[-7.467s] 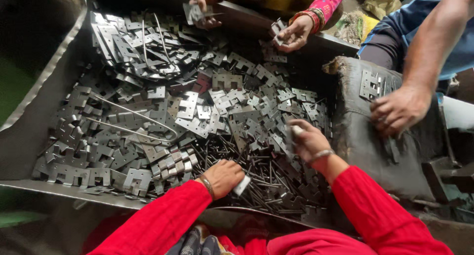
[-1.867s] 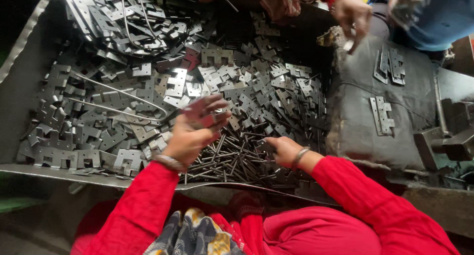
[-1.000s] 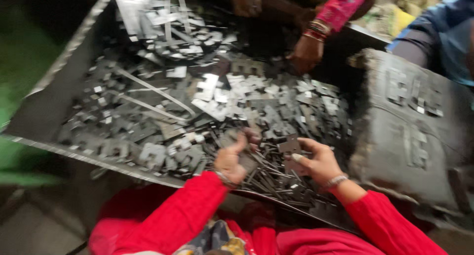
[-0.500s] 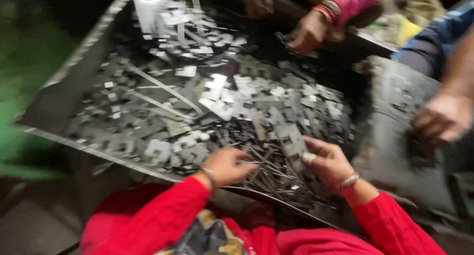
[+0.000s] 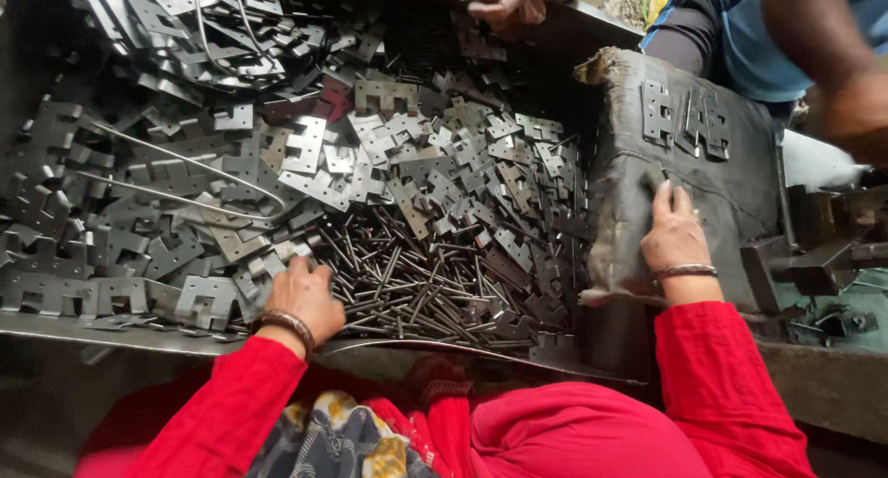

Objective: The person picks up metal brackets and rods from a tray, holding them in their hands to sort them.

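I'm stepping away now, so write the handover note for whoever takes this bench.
Left hand: resting on the pile of thin metal pins, beside the stamped hinge plates in the tray.
Right hand: flat on the dark padded block, nothing visibly gripped.
Done: a few hinge plates lie on the block's top.
Left: most plates and pins are loose in the tray.

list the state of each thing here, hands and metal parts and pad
left hand: fingers curled down into the pile at the edge of the pins
right hand: flat on the pad
metal pins: loose, heaped crosswise
hinge plates: loose, jumbled in the tray
grey pad: worn, frayed at its edge, a few plates lying on it
bent wire: lying across the plates
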